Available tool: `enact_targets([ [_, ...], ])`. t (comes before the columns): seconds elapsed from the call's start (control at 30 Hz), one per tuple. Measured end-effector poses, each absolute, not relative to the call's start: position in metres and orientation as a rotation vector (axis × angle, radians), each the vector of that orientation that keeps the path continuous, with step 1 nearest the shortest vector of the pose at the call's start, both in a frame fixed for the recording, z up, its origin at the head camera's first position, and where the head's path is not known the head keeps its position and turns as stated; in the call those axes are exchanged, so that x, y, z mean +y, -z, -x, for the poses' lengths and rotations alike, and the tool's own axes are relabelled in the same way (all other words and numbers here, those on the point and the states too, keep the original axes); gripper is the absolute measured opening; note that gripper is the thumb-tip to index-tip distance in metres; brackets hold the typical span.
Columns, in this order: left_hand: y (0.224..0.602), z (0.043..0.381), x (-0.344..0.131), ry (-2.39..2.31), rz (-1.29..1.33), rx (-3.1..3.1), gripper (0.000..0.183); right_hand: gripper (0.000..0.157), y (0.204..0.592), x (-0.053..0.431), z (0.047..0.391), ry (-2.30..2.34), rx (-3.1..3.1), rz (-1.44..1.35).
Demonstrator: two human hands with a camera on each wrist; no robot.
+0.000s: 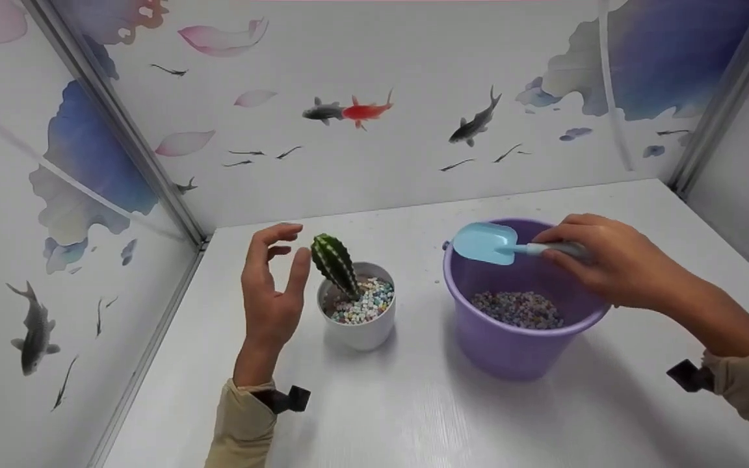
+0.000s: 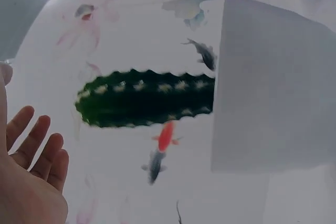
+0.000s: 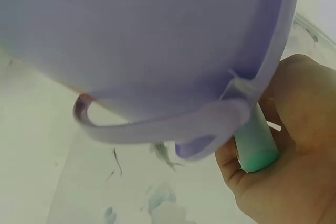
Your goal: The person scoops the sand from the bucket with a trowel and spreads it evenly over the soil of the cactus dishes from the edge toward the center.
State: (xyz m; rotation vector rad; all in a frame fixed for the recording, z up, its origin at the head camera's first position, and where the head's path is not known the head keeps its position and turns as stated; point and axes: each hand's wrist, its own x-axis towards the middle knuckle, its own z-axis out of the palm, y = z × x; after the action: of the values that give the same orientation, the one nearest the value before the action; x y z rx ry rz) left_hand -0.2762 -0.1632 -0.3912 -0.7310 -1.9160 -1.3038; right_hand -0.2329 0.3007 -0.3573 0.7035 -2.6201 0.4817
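Note:
My right hand (image 1: 608,260) grips the handle of a light blue toy shovel (image 1: 486,244), whose scoop hangs over the mouth of a purple bucket (image 1: 511,351). Small multicoloured pebbles (image 1: 519,309) cover the bucket's bottom. In the right wrist view the handle's green end (image 3: 260,159) shows within the curled fingers, beside the bucket's rim. To the left, my left hand (image 1: 274,292) is raised with fingers apart, close beside a green cactus (image 1: 335,265). The cactus leans left in a white pot (image 1: 365,333) with similar pebbles around its base. Nothing lies in the left hand.
Both vessels stand on a white table (image 1: 387,416). White panels printed with fish and petals rise behind and at both sides, joined by metal corner posts (image 1: 121,123). The bucket's purple carrying handle (image 3: 157,129) hangs on its near right side. A few stray pebbles lie behind the bucket.

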Motion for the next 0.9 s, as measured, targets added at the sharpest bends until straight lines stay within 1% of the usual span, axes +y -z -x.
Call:
enact_targets([
  [0.13, 0.384, 0.264, -0.144, 1.207, 0.901, -1.903, 0.034, 0.021, 0.354, 0.309, 0.230, -0.470, -2.667, -0.666],
  [0.33, 0.386, 0.253, -0.115, 1.144, 1.110, -1.953, 0.030, 0.016, 0.347, 0.308, 0.229, -0.401, -2.784, -0.605],
  [0.53, 0.395, 0.250, -0.092, 1.181, 1.180, -2.029, 0.025, 0.020, 0.346, 0.298, 0.230, -0.267, -2.828, -0.618],
  [0.9, 0.413, 0.259, -0.060, 1.277, 1.259, -2.195, 0.029, 0.021, 0.357, 0.284, 0.239, -0.013, -2.741, -0.671],
])
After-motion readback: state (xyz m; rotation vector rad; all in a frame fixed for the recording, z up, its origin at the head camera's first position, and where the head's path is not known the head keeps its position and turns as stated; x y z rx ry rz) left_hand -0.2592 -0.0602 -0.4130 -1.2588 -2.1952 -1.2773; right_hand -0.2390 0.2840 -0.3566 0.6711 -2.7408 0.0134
